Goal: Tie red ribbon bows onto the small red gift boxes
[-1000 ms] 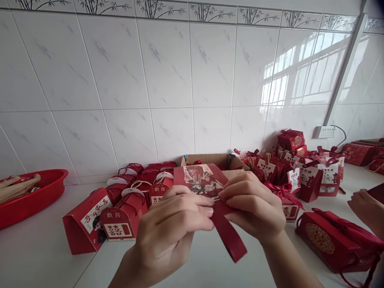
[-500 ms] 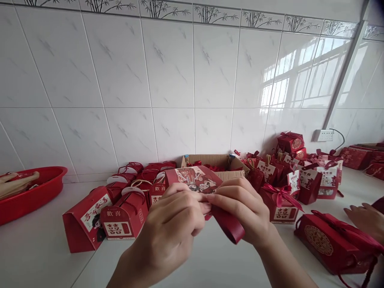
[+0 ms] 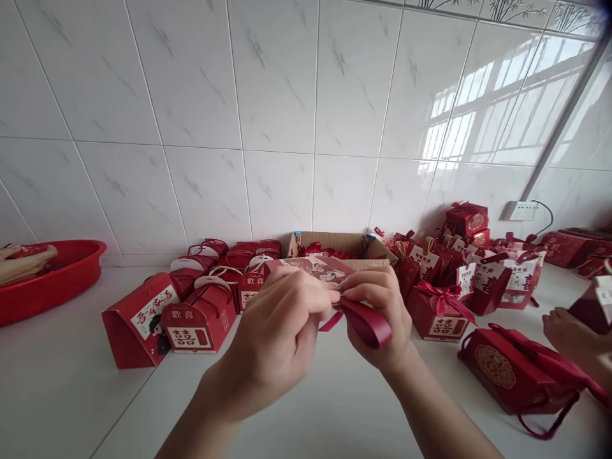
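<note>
red ribbon (image 3: 371,326) is clamped between the closed fingertips of the left hand (image 3: 282,331) and right hand (image 3: 385,309), its loop slanting down and rightward, nearer the right hand, with the box (image 3: 325,266) just beyond both.

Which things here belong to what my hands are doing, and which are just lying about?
In the handwork:
Left hand
Right hand
Burgundy ribbon, looped at the right hand
Red illustrated package

Seemingly just lying about:
Red basin, far left
Open cardboard box
Cord-handled gift box with double-happiness label
Gold-medallion gift box, right
</note>
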`<state>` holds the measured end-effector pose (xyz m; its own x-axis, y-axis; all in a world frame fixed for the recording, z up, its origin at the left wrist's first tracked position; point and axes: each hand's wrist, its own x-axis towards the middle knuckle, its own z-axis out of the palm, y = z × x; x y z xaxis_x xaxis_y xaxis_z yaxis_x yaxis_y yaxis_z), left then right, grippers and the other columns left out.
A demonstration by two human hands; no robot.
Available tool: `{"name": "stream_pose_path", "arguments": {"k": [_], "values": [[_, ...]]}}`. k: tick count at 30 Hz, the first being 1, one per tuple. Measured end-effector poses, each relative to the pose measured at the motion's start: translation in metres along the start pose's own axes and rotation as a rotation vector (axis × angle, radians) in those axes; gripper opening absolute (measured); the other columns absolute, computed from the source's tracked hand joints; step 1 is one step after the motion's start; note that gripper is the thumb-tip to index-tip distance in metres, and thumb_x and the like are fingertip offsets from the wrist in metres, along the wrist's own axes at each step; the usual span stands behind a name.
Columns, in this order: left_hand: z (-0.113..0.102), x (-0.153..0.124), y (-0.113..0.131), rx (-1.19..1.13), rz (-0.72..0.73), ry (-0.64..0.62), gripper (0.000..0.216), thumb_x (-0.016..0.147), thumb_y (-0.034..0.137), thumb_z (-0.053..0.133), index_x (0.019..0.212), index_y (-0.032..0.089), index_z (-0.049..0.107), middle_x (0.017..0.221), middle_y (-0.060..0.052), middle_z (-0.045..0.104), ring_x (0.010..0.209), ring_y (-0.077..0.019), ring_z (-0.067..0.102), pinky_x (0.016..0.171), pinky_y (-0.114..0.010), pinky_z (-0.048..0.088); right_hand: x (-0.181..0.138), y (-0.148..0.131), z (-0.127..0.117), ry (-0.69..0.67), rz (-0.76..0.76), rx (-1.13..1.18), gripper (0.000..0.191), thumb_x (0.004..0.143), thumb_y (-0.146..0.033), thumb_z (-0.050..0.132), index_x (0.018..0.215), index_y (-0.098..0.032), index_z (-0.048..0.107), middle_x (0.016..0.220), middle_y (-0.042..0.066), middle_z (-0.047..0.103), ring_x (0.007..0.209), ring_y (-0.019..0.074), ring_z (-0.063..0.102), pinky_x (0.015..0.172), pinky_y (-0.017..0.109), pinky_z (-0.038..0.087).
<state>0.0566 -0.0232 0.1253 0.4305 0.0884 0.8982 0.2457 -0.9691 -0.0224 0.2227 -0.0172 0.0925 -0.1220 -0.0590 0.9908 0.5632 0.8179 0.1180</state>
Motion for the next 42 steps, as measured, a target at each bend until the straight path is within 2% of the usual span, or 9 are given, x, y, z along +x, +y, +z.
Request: {"name": "stream_pose_path", "arguments": {"k": [2,5,8,15,21,26,30,36,42], "values": [[0.001,0.000,-0.001,-0.021,-0.027,-0.003,0.030,0.077,-0.008,0.050,0.089,0.019,0.049,0.092,-0.002,0.066,0.093,-0.0145,0.064,0.088,-0.033,0.051,0.000,0.001,0.001,0.000,0.030,0.000,0.019,0.083,-0.010,0.054,0.098,-0.020,0.051,0.083,0.006,0.059,0.076,0.0187,0.054,0.063,0.036,0.049],[0.002,0.000,-0.003,-0.022,-0.052,-0.024,0.044,0.078,-0.007,0.052,0.113,0.019,0.050,0.111,-0.005,0.064,0.106,-0.0151,0.060,0.092,-0.029,0.051,0.002,0.002,0.000,-0.026,0.017,0.007,0.017,0.084,-0.011,0.053,0.097,-0.021,0.050,0.084,0.006,0.058,0.077,0.0188,0.054,0.063,0.036,0.048],[0.001,-0.001,-0.004,0.023,-0.067,-0.040,0.052,0.078,-0.005,0.054,0.123,0.020,0.048,0.111,-0.003,0.065,0.104,-0.0131,0.061,0.093,-0.025,0.051,0.006,0.004,-0.003,-0.073,-0.006,0.003,0.020,0.083,-0.008,0.052,0.098,-0.021,0.049,0.085,0.006,0.058,0.078,0.0189,0.054,0.063,0.036,0.048],[0.006,0.001,-0.008,0.046,-0.149,-0.037,0.041,0.079,0.003,0.057,0.115,0.022,0.052,0.103,0.000,0.067,0.093,-0.0124,0.066,0.083,-0.021,0.055,0.009,0.004,-0.007,-0.140,0.007,-0.043,0.023,0.082,-0.001,0.048,0.097,-0.019,0.047,0.085,0.007,0.059,0.076,0.0179,0.053,0.064,0.033,0.044],[0.013,0.001,-0.013,0.078,-0.269,0.000,0.033,0.078,0.009,0.061,0.107,0.023,0.057,0.089,0.003,0.070,0.082,-0.0108,0.067,0.075,-0.019,0.055,0.006,0.007,-0.003,-0.201,0.093,-0.063,0.021,0.085,-0.001,0.039,0.093,-0.020,0.044,0.081,0.005,0.054,0.072,0.0166,0.047,0.063,0.031,0.043],[0.021,0.000,-0.020,-0.038,-0.415,0.007,0.025,0.080,0.012,0.058,0.104,0.020,0.058,0.079,0.000,0.068,0.073,-0.0136,0.067,0.067,-0.023,0.055,0.002,0.011,0.000,-0.259,0.195,-0.096,0.014,0.088,-0.006,0.039,0.088,-0.019,0.045,0.079,0.005,0.051,0.072,0.0170,0.045,0.065,0.031,0.043],[0.029,-0.001,-0.029,-0.107,-0.482,0.009,0.031,0.080,0.012,0.057,0.110,0.018,0.054,0.077,0.000,0.066,0.069,-0.0143,0.065,0.067,-0.026,0.054,-0.003,0.017,0.005,-0.293,0.266,-0.113,0.012,0.089,-0.009,0.039,0.087,-0.019,0.046,0.081,0.006,0.053,0.075,0.0185,0.047,0.068,0.032,0.044],[0.039,-0.006,-0.045,-0.121,-0.535,-0.011,0.028,0.080,0.011,0.055,0.107,0.018,0.057,0.075,0.000,0.065,0.070,-0.0136,0.063,0.067,-0.025,0.053,-0.014,0.028,0.019,-0.312,0.313,-0.168,0.015,0.090,-0.013,0.037,0.080,-0.019,0.046,0.077,0.006,0.054,0.072,0.0192,0.045,0.065,0.033,0.044],[0.042,-0.010,-0.056,-0.183,-0.635,-0.054,0.029,0.081,0.018,0.057,0.110,0.020,0.057,0.079,-0.001,0.066,0.075,-0.0157,0.064,0.073,-0.030,0.053,-0.012,0.040,0.009,-0.421,0.468,-0.009,0.003,0.087,-0.020,0.054,0.086,-0.018,0.054,0.081,0.004,0.060,0.074,0.0164,0.053,0.065,0.028,0.046]]}}
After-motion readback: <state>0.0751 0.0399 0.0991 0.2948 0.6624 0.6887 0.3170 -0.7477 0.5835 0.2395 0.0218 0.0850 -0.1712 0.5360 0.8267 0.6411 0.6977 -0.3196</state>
